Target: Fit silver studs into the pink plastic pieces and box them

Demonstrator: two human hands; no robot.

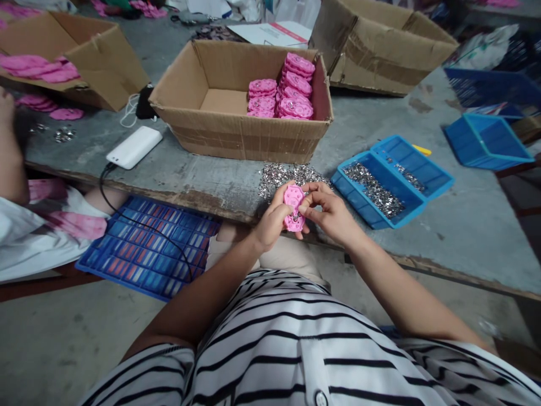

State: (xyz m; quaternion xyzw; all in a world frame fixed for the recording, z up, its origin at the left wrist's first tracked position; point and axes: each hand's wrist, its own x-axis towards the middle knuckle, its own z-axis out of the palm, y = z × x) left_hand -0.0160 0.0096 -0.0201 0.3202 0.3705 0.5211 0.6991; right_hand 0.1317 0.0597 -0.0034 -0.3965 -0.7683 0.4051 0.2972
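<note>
A pink moulded plastic piece (pixel 293 198) with small holes is held up at the table's front edge. My left hand (pixel 273 223) grips it from the left, thumb across its face. My right hand (pixel 325 211) is closed at its right side, thumb and forefinger pinched against the lower half, where small shiny bits show. What the pinch holds is too small to make out. Just behind the hands lies a spread of small silvery metal parts (pixel 273 176). To the right, a blue divided bin (pixel 395 221) contains more of these parts.
Behind the hands stands a cardboard box (pixel 249 142) with stacked pink pieces (pixel 296 84). A white power bank (pixel 134 148) with a black cable lies left. Further boxes (pixel 380 62) and a blue container (pixel 486 144) stand around. A co-worker's arm (pixel 9 152) is at far left.
</note>
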